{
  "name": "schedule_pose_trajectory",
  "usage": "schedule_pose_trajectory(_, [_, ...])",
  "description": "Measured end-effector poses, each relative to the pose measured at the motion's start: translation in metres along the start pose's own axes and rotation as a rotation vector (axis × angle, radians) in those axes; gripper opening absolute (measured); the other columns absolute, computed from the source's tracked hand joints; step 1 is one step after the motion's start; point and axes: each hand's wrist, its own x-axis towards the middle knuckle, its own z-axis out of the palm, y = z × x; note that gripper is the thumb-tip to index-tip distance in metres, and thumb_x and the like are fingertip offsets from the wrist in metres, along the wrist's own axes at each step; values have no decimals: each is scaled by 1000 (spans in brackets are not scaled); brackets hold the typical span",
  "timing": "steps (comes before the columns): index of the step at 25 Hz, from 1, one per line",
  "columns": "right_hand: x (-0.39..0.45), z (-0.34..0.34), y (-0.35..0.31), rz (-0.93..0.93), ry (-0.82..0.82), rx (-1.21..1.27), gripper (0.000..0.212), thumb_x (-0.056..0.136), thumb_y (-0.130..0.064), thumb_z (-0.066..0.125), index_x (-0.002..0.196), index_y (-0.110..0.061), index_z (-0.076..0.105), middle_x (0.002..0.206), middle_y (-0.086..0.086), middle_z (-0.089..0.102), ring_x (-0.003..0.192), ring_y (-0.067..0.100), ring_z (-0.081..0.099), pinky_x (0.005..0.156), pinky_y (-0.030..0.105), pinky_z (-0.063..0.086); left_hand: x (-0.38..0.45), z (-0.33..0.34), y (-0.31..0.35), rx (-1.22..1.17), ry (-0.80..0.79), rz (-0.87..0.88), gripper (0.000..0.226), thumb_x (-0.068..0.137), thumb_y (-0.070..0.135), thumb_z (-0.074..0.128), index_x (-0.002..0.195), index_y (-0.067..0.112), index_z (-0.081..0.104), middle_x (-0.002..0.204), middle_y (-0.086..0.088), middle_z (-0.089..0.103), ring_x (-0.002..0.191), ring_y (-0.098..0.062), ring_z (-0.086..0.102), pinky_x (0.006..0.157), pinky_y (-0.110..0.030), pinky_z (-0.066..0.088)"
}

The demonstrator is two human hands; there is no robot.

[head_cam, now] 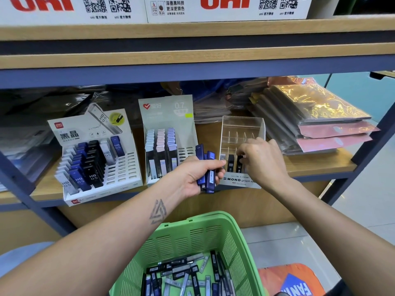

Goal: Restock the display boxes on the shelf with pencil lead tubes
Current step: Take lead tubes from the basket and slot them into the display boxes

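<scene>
My left hand (195,176) grips a bundle of several dark blue lead tubes (207,167) in front of the shelf edge. My right hand (261,161) reaches into the clear MONO display box (243,133) and pinches a black lead tube (239,162) standing in its front row, beside two other tubes (230,162). The box's back rows hold nothing. Left of it stand a white 0.7 display box (168,133) with pastel-capped tubes and a white HB 0.5 display box (94,154) holding blue, black and grey tubes.
A green plastic basket (192,236) with several loose lead tubes sits below my arms. Stacked plastic folders (310,118) lie on the wooden shelf (316,163) to the right. An upper shelf with uni boxes (226,7) hangs overhead.
</scene>
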Motion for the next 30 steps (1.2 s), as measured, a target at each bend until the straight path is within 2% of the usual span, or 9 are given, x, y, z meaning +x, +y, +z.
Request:
schedule_pose_trajectory(4, [-1,-11,-7,27,7,151,8,90,-15,71,93,-20,76,94,-4,72,91,22,62,74,37,41,1,1,-1,0,-20,-10,16,84,2,76,97,-1,67,74,-14,67,59,-17,62,53,-23,53])
schedule_pose_trajectory(6, [1,-21,-16,110,-45,505,8,91,-17,71,96,-18,77,88,-10,71,85,14,64,76,32,50,0,1,-2,7,-45,-14,11,84,1,75,91,0,67,72,-14,66,58,-17,61,51,-22,52])
schedule_pose_trajectory(9, [2,-34,-26,255,-286,1038,11,92,-18,71,100,-14,78,86,-6,74,79,3,66,72,19,52,-1,2,-2,31,-95,-11,7,85,-2,73,87,3,68,71,-12,64,56,-15,59,49,-20,50])
schedule_pose_trajectory(12, [1,-34,-29,346,-402,1252,7,89,-11,76,95,-10,78,81,1,74,73,5,66,68,20,53,-2,3,-3,78,-125,0,12,86,-5,71,89,6,67,69,-11,62,53,-13,57,49,-20,49])
schedule_pose_trajectory(16, [7,-32,-29,512,-423,1415,3,85,0,75,88,-2,74,79,12,71,75,23,66,75,38,54,-6,3,-3,79,-144,-18,9,85,4,75,86,8,67,70,-11,63,54,-14,57,48,-20,48])
schedule_pose_trajectory(20, [11,-39,-23,621,-378,1497,4,89,3,68,92,2,70,77,15,69,66,18,64,64,26,55,-7,1,0,20,-163,-78,32,72,25,82,94,7,68,74,-14,64,56,-16,58,48,-21,50])
schedule_pose_trajectory(22, [13,-39,-19,630,-319,1505,4,90,3,67,94,3,69,76,14,70,64,17,64,62,26,55,-6,-3,1,6,-153,-84,39,76,31,80,103,8,65,75,-16,63,55,-16,58,47,-22,49])
schedule_pose_trajectory(26, [15,-36,-19,637,-262,1482,9,92,0,67,99,6,69,79,15,73,62,15,65,60,25,57,-8,-9,1,-35,-110,-116,28,93,37,66,93,9,65,73,-14,62,50,-14,56,43,-21,47])
schedule_pose_trajectory(30, [20,-34,-25,643,-226,1484,7,93,-3,67,96,2,70,71,10,71,61,17,63,60,27,55,-12,-13,6,-74,-68,-172,25,101,24,57,90,2,63,69,-15,61,47,-14,54,41,-17,44])
